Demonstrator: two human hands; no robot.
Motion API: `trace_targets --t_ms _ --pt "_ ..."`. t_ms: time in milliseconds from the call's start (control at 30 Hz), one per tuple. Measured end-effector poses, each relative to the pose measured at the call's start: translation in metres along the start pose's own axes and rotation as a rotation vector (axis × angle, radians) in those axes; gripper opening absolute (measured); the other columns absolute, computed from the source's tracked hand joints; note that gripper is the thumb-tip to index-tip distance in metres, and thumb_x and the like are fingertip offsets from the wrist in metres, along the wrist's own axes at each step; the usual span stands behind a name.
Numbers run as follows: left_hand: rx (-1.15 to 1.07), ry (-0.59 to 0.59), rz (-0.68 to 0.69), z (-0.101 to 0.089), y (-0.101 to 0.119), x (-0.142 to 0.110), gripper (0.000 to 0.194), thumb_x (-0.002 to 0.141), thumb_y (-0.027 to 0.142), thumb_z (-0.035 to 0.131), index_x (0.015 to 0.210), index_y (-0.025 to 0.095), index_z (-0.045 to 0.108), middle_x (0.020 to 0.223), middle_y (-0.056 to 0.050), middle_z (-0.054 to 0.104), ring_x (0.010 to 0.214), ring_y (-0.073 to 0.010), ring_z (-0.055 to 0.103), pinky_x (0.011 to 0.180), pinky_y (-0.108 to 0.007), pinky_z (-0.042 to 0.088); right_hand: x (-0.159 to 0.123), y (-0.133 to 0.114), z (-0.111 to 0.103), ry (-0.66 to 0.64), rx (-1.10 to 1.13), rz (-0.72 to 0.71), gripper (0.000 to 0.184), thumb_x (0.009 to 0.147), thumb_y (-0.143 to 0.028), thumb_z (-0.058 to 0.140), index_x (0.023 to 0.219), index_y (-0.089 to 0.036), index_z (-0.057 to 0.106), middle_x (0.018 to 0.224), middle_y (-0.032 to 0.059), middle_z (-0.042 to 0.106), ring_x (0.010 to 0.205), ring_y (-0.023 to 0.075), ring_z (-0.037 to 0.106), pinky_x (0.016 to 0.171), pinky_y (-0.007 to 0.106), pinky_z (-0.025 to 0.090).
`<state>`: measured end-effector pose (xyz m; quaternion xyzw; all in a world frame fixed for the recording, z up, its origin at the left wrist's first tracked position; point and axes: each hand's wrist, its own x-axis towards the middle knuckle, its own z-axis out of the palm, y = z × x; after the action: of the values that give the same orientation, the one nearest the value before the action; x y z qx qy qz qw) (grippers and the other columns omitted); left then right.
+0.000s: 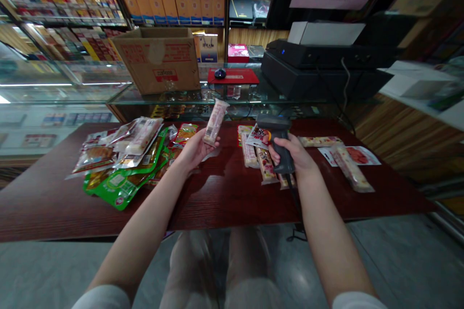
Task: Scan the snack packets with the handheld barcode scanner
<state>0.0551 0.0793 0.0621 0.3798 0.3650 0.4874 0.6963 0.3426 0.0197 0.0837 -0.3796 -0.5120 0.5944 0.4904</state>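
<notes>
My left hand (203, 147) is closed on the lower end of a clear-wrapped snack bar (216, 118), tilted up with a barcode showing near its base. My right hand (292, 152) grips the handle of a black barcode scanner (281, 142), its head towards the left. The scanner's cord hangs down past the table edge. Below and left of the scanner lie several wrapped bars (266, 164) and small packets, partly covered by it. To the left of my left arm is a heap of snack packets (145, 137), with green bags (121, 188) at its front.
On the dark red table (224, 203), more wrapped bars (351, 169) and a white packet (364, 155) lie at the right. Behind stands a glass counter with an open cardboard box (163, 60), a mouse (220, 73) on a red pad, and a black machine (326, 67).
</notes>
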Motion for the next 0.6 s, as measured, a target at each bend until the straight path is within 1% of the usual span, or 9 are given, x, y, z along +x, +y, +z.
trace_targets --t_ms 100,233,333,400,467,600 --pt "-0.083 -0.039 -0.024 0.005 -0.002 -0.005 0.024 0.093 0.036 0.054 0.103 0.016 0.064 0.088 -0.008 0.074 0.069 -0.013 0.069 0.068 -0.024 0.057 -0.002 -0.002 0.005 -0.027 -0.014 0.001 0.03 0.079 -0.043 0.07 0.091 -0.019 0.057 0.05 -0.0036 0.052 0.04 0.0102 0.043 0.039 0.023 0.031" --pt "-0.08 -0.067 0.04 0.006 -0.009 -0.005 0.024 0.094 0.032 0.058 0.109 0.014 0.063 0.092 -0.008 0.074 0.079 -0.0145 0.072 0.077 -0.026 0.058 -0.004 0.0 0.012 -0.138 -0.053 0.038 0.039 0.078 -0.049 0.072 0.095 -0.019 0.054 0.048 -0.0047 0.052 0.039 0.01 0.042 0.04 0.024 0.031" --pt "-0.067 -0.092 0.058 0.005 -0.013 -0.003 0.028 0.093 0.03 0.06 0.115 0.013 0.062 0.098 -0.01 0.074 0.087 -0.0169 0.072 0.084 -0.029 0.057 -0.003 0.006 0.015 -0.198 -0.058 0.045 0.044 0.079 -0.048 0.073 0.102 -0.019 0.05 0.049 -0.0059 0.053 0.039 0.0096 0.042 0.041 0.023 0.033" --pt "-0.052 -0.078 0.049 0.005 -0.015 -0.001 0.03 0.093 0.03 0.06 0.116 0.012 0.062 0.098 -0.011 0.074 0.088 -0.0183 0.072 0.082 -0.03 0.057 -0.002 0.01 0.015 -0.206 -0.059 0.051 0.045 0.08 -0.047 0.074 0.104 -0.02 0.047 0.049 -0.0067 0.054 0.04 0.0095 0.042 0.042 0.023 0.033" --pt "-0.025 -0.047 0.049 0.005 -0.017 0.0 0.031 0.094 0.03 0.058 0.117 0.011 0.062 0.098 -0.013 0.074 0.086 -0.019 0.072 0.077 -0.03 0.056 -0.001 0.012 0.015 -0.203 -0.065 0.051 0.044 0.08 -0.046 0.074 0.102 -0.02 0.046 0.05 -0.007 0.053 0.04 0.0092 0.043 0.042 0.022 0.033" --pt "0.039 -0.02 0.089 0.006 -0.019 0.002 0.033 0.092 0.033 0.06 0.116 0.011 0.063 0.096 -0.012 0.073 0.082 -0.0175 0.07 0.072 -0.029 0.054 0.0 0.013 0.015 -0.195 -0.083 0.046 0.041 0.08 -0.046 0.074 0.096 -0.021 0.046 0.051 -0.0066 0.053 0.041 0.0086 0.043 0.043 0.022 0.034"
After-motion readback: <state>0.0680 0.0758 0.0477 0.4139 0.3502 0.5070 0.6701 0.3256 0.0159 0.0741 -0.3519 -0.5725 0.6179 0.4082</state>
